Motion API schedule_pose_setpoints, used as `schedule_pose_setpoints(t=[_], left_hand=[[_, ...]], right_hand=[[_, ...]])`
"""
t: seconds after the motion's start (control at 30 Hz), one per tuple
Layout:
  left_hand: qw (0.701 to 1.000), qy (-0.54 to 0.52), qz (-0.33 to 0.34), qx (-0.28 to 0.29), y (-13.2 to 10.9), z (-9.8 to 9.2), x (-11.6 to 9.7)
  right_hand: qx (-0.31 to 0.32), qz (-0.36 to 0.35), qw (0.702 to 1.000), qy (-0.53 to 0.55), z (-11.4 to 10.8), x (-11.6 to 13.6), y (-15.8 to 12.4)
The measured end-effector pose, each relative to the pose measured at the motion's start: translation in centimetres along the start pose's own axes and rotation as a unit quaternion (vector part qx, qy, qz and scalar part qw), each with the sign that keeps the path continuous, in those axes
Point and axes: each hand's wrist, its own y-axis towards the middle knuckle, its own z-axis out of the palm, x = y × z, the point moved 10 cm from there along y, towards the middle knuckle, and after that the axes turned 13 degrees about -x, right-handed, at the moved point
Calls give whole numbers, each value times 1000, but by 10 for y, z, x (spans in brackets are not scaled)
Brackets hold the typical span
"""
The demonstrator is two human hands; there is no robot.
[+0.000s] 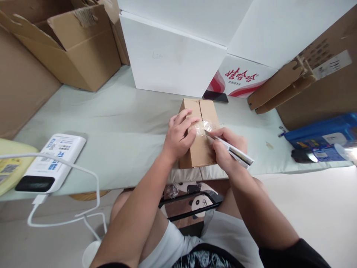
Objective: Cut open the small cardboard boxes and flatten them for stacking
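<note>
touching a small cardboard box (201, 152) with the left hand (178, 137), with fingers parted and slightly bent, laid over its top and left edge, beside a patch of clear tape (206, 125). gripping a white utility knife (237, 152) in the right hand (230, 145), with fingers wrapped snugly round the handle and the blade tip at the tape. having the box set near the front edge of a cloth-covered tabletop (117, 119). looking past it to a dark phone (216, 96), just before a red-and-white carton (241, 74), and far left to a white device (54, 163).
</note>
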Motion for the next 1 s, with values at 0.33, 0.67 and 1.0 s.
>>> schedule_pose_setpoints(t=[0.33,0.67,1.0], left_hand=[[1000,-9,0,-22,2,-1,2],[998,-29,26,-40,6,0,5],[994,-77,44,-62,23,23,15]], right_hand=[[-18,-88,995,32,-20,24,-9],[-207,-74,971,94,-95,-19,-15],[2,12,994,-112,37,-189,50]])
